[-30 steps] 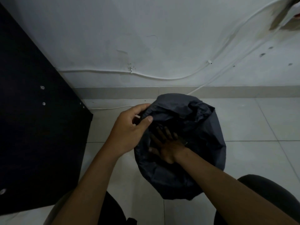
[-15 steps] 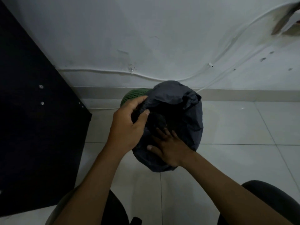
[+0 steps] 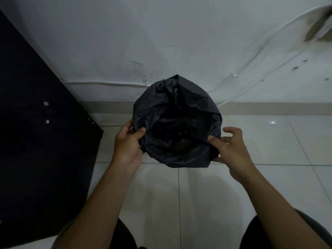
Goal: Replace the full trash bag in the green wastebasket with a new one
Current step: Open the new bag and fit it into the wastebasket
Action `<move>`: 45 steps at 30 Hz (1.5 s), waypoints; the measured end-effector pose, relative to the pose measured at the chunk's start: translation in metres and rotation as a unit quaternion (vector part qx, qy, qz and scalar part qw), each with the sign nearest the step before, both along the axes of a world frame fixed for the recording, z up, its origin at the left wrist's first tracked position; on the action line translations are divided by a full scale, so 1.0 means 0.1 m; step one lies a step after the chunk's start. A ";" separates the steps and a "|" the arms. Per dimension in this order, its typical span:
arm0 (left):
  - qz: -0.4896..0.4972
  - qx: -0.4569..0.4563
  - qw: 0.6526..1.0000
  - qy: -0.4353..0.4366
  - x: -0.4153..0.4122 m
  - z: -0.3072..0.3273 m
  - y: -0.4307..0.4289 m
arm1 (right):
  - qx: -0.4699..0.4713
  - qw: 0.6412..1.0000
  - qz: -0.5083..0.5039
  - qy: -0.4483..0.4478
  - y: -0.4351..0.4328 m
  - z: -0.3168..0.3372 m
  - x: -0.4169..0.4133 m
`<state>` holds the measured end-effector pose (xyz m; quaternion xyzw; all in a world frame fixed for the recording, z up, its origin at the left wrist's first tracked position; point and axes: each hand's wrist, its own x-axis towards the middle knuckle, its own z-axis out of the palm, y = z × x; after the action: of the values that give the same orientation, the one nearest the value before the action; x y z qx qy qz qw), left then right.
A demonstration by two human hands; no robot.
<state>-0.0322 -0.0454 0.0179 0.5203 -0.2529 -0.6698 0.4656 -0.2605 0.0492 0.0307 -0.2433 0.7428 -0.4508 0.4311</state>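
A black trash bag [image 3: 190, 99] is spread open over the wastebasket, which it hides completely; no green shows. The bag's mouth faces up and its inside is dark. My left hand [image 3: 128, 144] pinches the bag's left edge between thumb and fingers. My right hand [image 3: 229, 146] pinches the bag's right edge with the thumb on top, the other fingers loosely spread behind it.
A black furniture panel [image 3: 36, 141] stands close on the left. The white wall [image 3: 161, 42] with cables clipped along it is just behind the bag. White floor tiles [image 3: 269, 141] lie to the right and in front. My knees show at the bottom edge.
My right hand came out of the bag and now holds its right edge. My left hand slid down to the left edge. The bag now covers the green rim that showed before.
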 end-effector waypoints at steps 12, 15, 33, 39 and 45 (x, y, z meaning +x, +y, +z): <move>-0.031 0.112 0.992 -0.050 0.08 -0.44 -0.08 | 0.024 0.988 -0.016 -0.154 -0.07 -0.32 -0.08; 0.004 0.098 0.995 -0.035 0.03 -0.47 -0.09 | 0.099 0.985 0.004 -0.142 0.02 -0.43 0.06; 0.004 0.153 0.988 -0.006 -0.20 -0.45 0.44 | -0.085 0.971 -0.110 -0.194 0.14 -0.58 0.36; 0.019 0.141 0.988 -0.066 -0.24 -0.48 0.50 | -0.039 0.995 -0.071 -0.050 0.20 -0.77 0.39; -0.057 0.055 0.977 -0.199 -0.22 -0.59 0.52 | -0.037 0.995 0.049 0.084 0.19 -0.83 0.42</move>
<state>-0.0540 0.0063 -0.0408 0.6524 -0.3325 -0.5912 0.3381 -0.2184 0.0679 -0.0524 -0.3319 0.7465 -0.4343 0.3794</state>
